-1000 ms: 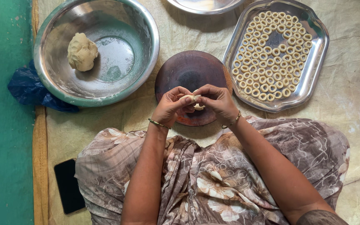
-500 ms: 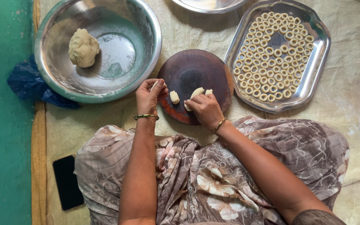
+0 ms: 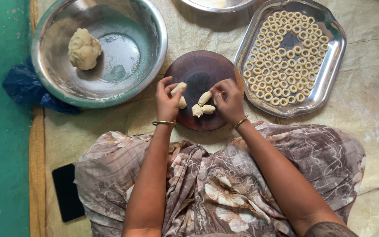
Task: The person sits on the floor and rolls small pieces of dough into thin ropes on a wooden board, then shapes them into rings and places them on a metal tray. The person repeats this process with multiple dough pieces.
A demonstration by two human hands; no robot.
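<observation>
On cream floor cloth (image 3: 373, 87), the left hand (image 3: 166, 100) pinches a dough roll (image 3: 178, 88) over the round wooden board (image 3: 198, 70) while the right hand (image 3: 228, 98) grips another piece beside cut dough pieces (image 3: 202, 105); small, even pinches likely suit the ring-filled steel tray (image 3: 330, 79).

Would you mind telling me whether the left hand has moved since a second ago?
Yes. The left hand has moved left, away from the right hand, toward the left edge of the round wooden board, gripping a dough piece.
</observation>
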